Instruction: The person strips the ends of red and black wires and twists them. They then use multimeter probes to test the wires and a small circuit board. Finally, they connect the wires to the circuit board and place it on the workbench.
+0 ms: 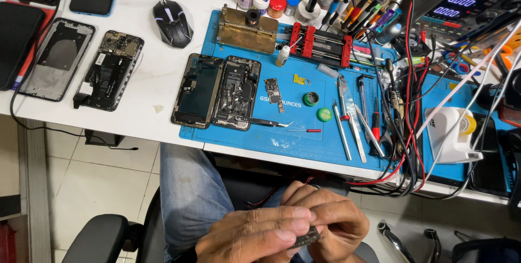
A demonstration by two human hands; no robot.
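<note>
Both my hands are low in the head view, below the table edge, over my lap in blue jeans. My left hand [255, 236] and my right hand [334, 219] are closed together around a small dark flat part [307, 237], which peeks out between the fingers. Thin red and black wires run from the table down towards my hands. On the blue work mat [282, 135] lie an opened phone body [236, 93], its screen [198, 90], a small circuit board [273, 91] and tweezers [266, 122].
Two more dismantled phones [111, 70] lie on the white table at the left, near a black mouse [172, 23]. Tweezers and screwdrivers [358, 116], a red clamp jig [320, 40], a metal fixture [247, 29], a tangle of cables and a bench power supply [467, 0] fill the right side.
</note>
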